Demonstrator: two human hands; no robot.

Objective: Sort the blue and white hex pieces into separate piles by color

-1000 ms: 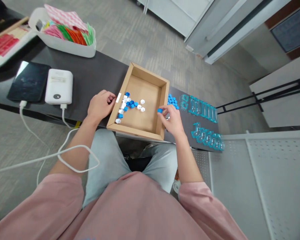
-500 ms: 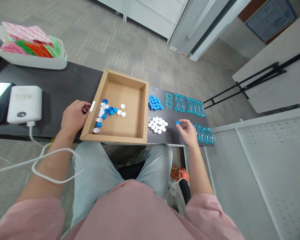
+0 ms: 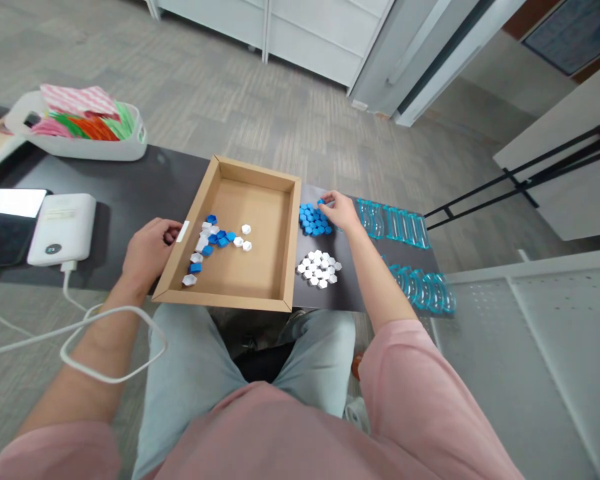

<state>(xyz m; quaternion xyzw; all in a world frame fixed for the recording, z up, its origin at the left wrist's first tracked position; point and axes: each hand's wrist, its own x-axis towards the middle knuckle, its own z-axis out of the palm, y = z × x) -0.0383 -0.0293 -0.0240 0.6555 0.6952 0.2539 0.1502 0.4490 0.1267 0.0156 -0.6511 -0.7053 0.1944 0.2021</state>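
My right hand [image 3: 339, 211] is over the pile of blue hexagonal pieces [image 3: 313, 220], its fingertips pinching one blue hexagonal piece [image 3: 321, 202] at the pile's upper right edge. A pile of white hexagonal pieces [image 3: 316, 270] lies just below the blue one. My left hand [image 3: 150, 250], fingers curled, holds the left wall of a shallow cardboard tray [image 3: 250, 302]. Inside the tray, blue and white pieces [image 3: 215, 235] form a loose line along the left side, with a branch running right to several white pieces [image 3: 243, 241].
Clear teal plastic pieces lie in an upper row [image 3: 393, 223] and a lower row [image 3: 423, 288] on the dark table's right end. At left are a white power bank [image 3: 63, 230] with a cable, a phone [image 3: 13, 223] and a white bin [image 3: 100, 148] of colourful strips.
My right hand has moved up and left from the table's front right to the blue pile. My left hand stays at the tray's wall. The view has shifted slightly.
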